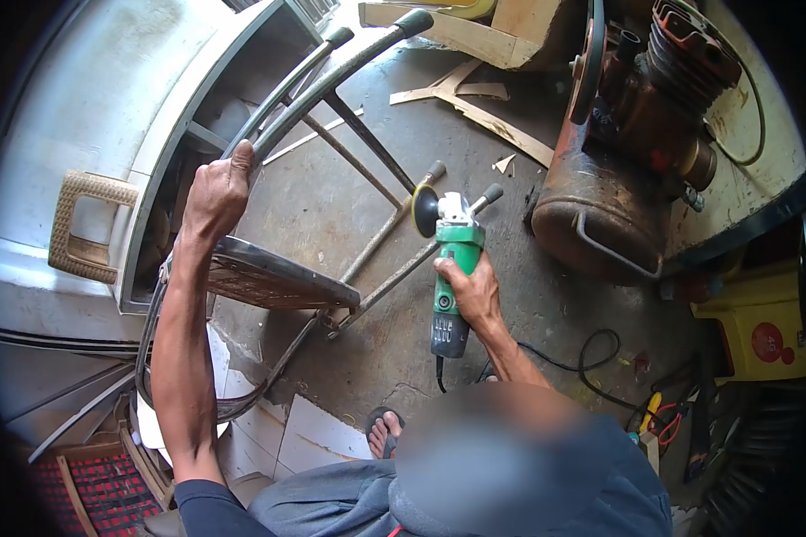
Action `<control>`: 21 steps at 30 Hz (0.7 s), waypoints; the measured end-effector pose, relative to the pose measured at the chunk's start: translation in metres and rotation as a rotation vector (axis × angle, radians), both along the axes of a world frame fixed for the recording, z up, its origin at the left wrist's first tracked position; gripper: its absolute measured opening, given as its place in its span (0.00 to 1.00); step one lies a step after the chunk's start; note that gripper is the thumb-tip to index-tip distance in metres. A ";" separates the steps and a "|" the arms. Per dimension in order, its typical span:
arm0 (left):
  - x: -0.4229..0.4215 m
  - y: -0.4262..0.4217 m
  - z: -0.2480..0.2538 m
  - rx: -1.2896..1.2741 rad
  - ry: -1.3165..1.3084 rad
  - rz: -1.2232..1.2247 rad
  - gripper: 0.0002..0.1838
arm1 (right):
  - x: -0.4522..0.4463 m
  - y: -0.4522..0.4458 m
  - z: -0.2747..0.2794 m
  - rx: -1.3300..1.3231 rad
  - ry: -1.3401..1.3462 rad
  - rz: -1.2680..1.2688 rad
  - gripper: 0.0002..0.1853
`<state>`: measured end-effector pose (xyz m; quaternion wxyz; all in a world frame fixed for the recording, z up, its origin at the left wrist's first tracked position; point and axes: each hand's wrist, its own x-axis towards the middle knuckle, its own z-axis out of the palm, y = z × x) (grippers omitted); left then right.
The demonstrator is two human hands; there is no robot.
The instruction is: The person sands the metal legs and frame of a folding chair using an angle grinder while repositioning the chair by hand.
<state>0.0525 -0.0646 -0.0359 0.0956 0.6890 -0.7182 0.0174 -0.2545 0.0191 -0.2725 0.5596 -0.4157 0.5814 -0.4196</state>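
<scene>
My left hand (217, 192) is closed around a leg of a metal chair frame (336, 72), which lies tipped over with its rubber-capped legs pointing up and away. The chair's seat (282, 277) sits below that hand, turned edge-on. In my right hand (475, 291) is a green and black angle grinder (458, 259), gripped round its body. Its yellow-edged disc (425, 211) is beside the chair's lower legs; whether it touches them I cannot tell. A black cord runs from the grinder's bottom end.
A rusty air compressor (604, 206) stands at the right. Scrap wood pieces (488, 116) lie on the floor ahead. Loose cable (591, 362) and a yellow-handled tool (654, 407) are at lower right. A white cabinet (90, 80) with a woven piece (63, 224) is at left.
</scene>
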 end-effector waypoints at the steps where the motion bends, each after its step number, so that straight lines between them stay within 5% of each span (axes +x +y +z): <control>1: -0.001 0.001 0.001 0.001 -0.002 0.001 0.45 | -0.002 0.001 -0.009 0.033 -0.025 -0.020 0.35; 8: 0.002 -0.006 -0.002 -0.051 0.012 -0.053 0.45 | -0.004 -0.001 -0.038 0.062 -0.009 -0.043 0.29; 13: 0.005 -0.007 -0.003 -0.037 0.012 -0.052 0.44 | 0.022 -0.015 0.034 -0.111 -0.023 0.008 0.40; 17: 0.003 -0.006 -0.002 -0.041 0.026 -0.038 0.45 | 0.051 -0.038 0.097 -0.296 -0.021 0.018 0.38; 21: 0.004 -0.008 -0.002 -0.041 0.020 -0.052 0.45 | 0.060 -0.044 0.103 -0.355 0.059 -0.034 0.38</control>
